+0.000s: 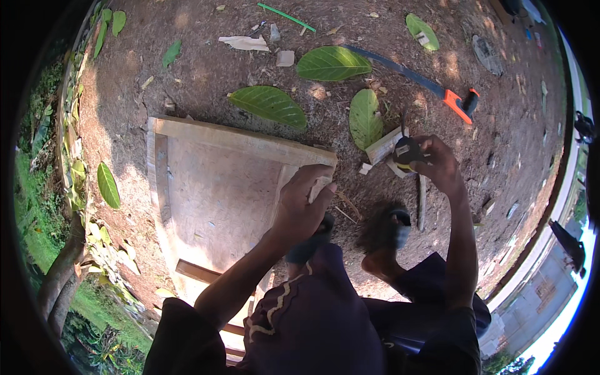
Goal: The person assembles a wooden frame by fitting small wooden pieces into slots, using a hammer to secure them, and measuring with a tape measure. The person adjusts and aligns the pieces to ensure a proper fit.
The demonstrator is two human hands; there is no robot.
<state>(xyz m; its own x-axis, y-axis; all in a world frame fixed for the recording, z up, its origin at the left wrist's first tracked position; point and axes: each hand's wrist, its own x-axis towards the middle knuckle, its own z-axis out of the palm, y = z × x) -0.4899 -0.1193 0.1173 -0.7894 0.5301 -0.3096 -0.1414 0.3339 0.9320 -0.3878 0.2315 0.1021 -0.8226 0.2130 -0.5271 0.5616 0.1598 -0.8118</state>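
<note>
My left hand [299, 199] is closed around a small pale wooden block [319, 188], just above the corner of a framed wooden panel [244, 149]. The panel lies flat on the ground, its raised wooden rim nearest to that hand. Over to the right, my right hand [440, 164] grips a black and yellow tape measure [407, 152], with the thumb and fingers on its side. Beneath the tape measure are short wood offcuts [382, 146], partly hidden by it.
A handsaw [400, 70] with an orange and black handle rests on the soil at the far right. Large green leaves [269, 105], wood scraps [285, 59] and a green strip [286, 17] are scattered around. My sandalled feet [395, 228] stand beside the panel.
</note>
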